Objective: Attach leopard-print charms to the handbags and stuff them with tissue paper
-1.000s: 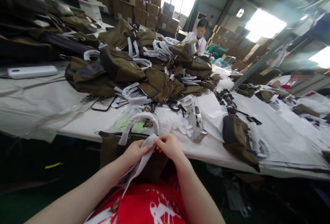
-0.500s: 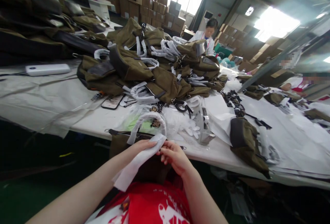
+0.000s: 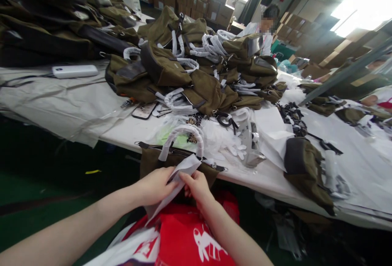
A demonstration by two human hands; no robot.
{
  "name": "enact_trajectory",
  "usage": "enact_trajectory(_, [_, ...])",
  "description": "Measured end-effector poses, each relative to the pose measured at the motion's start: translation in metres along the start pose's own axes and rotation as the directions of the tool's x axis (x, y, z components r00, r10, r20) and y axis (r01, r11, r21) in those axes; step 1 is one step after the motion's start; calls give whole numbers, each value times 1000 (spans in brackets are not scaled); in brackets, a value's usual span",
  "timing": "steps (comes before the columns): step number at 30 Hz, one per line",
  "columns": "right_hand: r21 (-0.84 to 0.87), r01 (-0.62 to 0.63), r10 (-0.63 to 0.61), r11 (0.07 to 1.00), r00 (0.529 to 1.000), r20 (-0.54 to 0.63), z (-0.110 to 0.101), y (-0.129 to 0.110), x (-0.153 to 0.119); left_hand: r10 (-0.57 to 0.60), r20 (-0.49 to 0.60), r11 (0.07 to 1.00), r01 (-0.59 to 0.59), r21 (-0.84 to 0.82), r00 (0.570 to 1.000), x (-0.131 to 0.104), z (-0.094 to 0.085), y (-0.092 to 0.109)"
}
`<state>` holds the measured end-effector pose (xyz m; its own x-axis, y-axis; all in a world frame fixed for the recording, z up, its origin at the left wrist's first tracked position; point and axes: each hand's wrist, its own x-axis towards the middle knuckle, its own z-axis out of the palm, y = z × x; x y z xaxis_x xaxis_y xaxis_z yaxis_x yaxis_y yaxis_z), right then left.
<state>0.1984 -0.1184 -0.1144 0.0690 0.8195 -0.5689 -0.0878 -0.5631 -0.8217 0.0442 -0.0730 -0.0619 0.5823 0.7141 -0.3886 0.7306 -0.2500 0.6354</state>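
An olive bag (image 3: 148, 162) hangs at the table's front edge, its wrapped handle (image 3: 183, 130) arching up above it. Over the bag's front lies a white paper strip (image 3: 187, 167), slanting down toward the red shirt. My left hand (image 3: 159, 184) is closed on the strip's left side, its fingers partly behind the paper. From the right, my right hand (image 3: 196, 185) pinches the strip's edge between thumb and fingers. The hands are close together, with the paper between them.
Olive bags with wrapped handles (image 3: 196, 82) are heaped across the table (image 3: 116, 129). Near the front are a phone (image 3: 144, 110), white gloves (image 3: 235, 145) and a metal-and-plastic dispenser (image 3: 252, 143). Another bag (image 3: 306, 172) overhangs the right edge. A person (image 3: 260, 29) is behind the heap.
The view has shifted, and more of the olive bag shows. My left hand has moved lower along the strip; the strip's upper end is now clear of my fingers and spread flatter.
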Motion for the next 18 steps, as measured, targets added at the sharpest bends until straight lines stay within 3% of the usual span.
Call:
enact_trajectory(4, [35, -2, 5, 999, 997, -73, 11, -1, 4, -60, -153, 919, 115, 377, 986, -3, 24, 14])
enact_trajectory(6, [79, 13, -5, 997, 995, -101, 13, 0, 6, -19, -218, 866, 125, 484, 976, -2, 33, 16])
enact_trajectory(12, [256, 86, -45, 963, 986, -161, 16, 0, 10, 200, -348, 839, 23, 543, 916, -5, 41, 6])
enact_trajectory(18, [324, -6, 32, 946, 996, -77, 18, -16, 11, 271, -375, 766, 37, 642, 886, -8, 37, 3])
